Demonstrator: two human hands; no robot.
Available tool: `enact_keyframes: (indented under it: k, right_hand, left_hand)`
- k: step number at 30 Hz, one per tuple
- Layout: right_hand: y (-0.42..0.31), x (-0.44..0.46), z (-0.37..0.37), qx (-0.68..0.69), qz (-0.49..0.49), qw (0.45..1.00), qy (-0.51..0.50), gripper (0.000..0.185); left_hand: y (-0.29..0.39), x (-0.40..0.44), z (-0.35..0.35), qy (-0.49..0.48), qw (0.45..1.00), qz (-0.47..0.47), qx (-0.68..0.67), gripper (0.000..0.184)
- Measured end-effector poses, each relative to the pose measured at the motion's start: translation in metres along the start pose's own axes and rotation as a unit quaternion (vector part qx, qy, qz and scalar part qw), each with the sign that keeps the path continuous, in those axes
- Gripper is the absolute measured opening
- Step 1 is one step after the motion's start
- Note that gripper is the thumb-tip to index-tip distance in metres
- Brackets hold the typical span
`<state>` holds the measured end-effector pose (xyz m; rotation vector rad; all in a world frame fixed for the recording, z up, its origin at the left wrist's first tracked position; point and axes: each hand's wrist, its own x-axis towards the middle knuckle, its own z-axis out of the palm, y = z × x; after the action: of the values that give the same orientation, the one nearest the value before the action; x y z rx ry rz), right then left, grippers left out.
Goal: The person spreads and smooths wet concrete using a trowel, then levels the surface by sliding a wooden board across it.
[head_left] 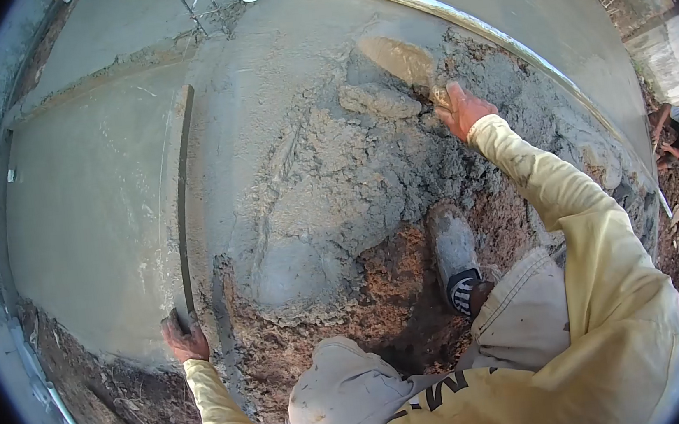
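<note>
the left hand (185,342) has a narrow grip on the near end of a long board (187,195), which stands on edge beside the smooth slab (91,213). the right hand (465,110) is closed round the handle of a trowel (399,58), its blade on the rough wet concrete (322,160) next to a raised lump (380,101). the board looks the touchiest part: held at one end only, it could swing at the far end if that hand shifts, and its edge would likely gouge the smooth surface. a careless sweep of the trowel might carry wet mix against the long pale rail (451,11) and nudge it. the shoe (452,241) sits where the mix meets loose soil (396,276); a slip there could drag dirt into the concrete or jerk both hands.
</note>
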<state>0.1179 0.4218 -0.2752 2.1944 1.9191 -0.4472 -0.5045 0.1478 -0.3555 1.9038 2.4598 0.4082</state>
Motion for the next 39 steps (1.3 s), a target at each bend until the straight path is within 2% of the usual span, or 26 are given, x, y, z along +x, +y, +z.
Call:
enact_keyframes:
  k: [1,3,5,7,8,9,11,13,14,15,17,20,25,26,27,29,32,36,39]
  right_hand:
    - [-0.014,-0.009,-0.008,0.024,-0.024,0.999,-0.040,0.047]
    - [-0.066,-0.035,-0.040,0.070,-0.065,0.990,-0.104,0.049]
    - [-0.115,-0.046,-0.023,0.024,-0.175,0.976,-0.128,0.052]
    - [-0.171,-0.067,-0.009,0.013,-0.227,0.958,-0.176,0.056]
    - [-0.186,-0.065,0.018,-0.030,-0.304,0.943,-0.128,0.053]
    - [-0.204,-0.059,0.037,-0.020,-0.254,0.954,-0.158,0.045]
    - [-0.210,-0.048,0.035,-0.068,-0.220,0.958,-0.170,0.037]
    - [-0.182,-0.034,0.026,-0.110,-0.236,0.959,-0.115,0.033]
    - [-0.167,-0.029,0.023,-0.114,-0.221,0.962,-0.111,0.032]
    - [-0.154,-0.023,0.019,-0.119,-0.204,0.966,-0.107,0.031]
    - [-0.142,-0.018,0.004,-0.121,-0.146,0.974,-0.127,0.032]
    - [-0.121,-0.002,0.009,-0.122,-0.120,0.982,-0.078,0.036]
    - [-0.095,0.022,0.019,-0.134,-0.030,0.988,-0.064,0.043]
    - [-0.082,0.037,0.028,-0.143,0.013,0.986,-0.091,0.042]
    - [-0.071,0.055,0.039,-0.210,-0.020,0.968,-0.133,0.045]
    - [-0.057,0.067,0.045,-0.244,-0.050,0.949,-0.192,0.049]
    - [-0.042,0.052,0.047,-0.180,-0.083,0.944,-0.263,0.055]
    - [-0.006,0.016,0.064,-0.110,-0.115,0.911,-0.381,0.063]
    - [0.016,-0.019,0.057,-0.119,-0.081,0.930,-0.340,0.070]
  left_hand:
    - [0.000,-0.001,-0.005,-0.049,0.998,-0.034,-0.018,0.049]
    - [-0.017,-0.003,0.014,-0.022,0.999,-0.024,0.019,0.050]
    - [-0.011,0.003,0.023,-0.037,0.998,-0.029,0.049,0.053]
    - [-0.007,0.007,0.029,-0.046,0.997,-0.045,0.049,0.054]
    - [-0.006,0.008,0.036,-0.047,0.997,-0.057,0.031,0.053]
    - [-0.004,0.014,0.040,-0.050,0.997,-0.063,0.013,0.053]
    - [0.010,0.022,0.034,-0.103,0.991,-0.080,0.011,0.058]
    - [0.007,0.017,0.045,-0.117,0.987,-0.106,0.009,0.065]
    - [-0.020,0.002,0.072,-0.076,0.993,-0.076,0.049,0.066]
    - [-0.021,-0.001,0.072,-0.078,0.992,-0.084,0.050,0.066]
    - [-0.011,0.001,0.065,-0.082,0.991,-0.096,0.046,0.066]
    - [-0.004,0.008,0.054,-0.115,0.989,-0.096,-0.018,0.065]
    - [-0.002,0.010,0.052,-0.107,0.992,-0.069,0.022,0.062]
    - [-0.005,0.008,0.055,-0.105,0.992,-0.061,0.027,0.062]
    - [-0.007,0.007,0.057,-0.102,0.993,-0.061,0.028,0.062]
    - [-0.007,0.007,0.060,-0.091,0.994,-0.062,0.027,0.062]
    - [0.019,0.016,0.034,-0.143,0.981,-0.125,-0.024,0.065]
    - [0.017,0.008,0.047,-0.139,0.976,-0.168,0.032,0.070]
    - [0.023,0.017,0.036,-0.169,0.972,-0.163,0.007,0.072]
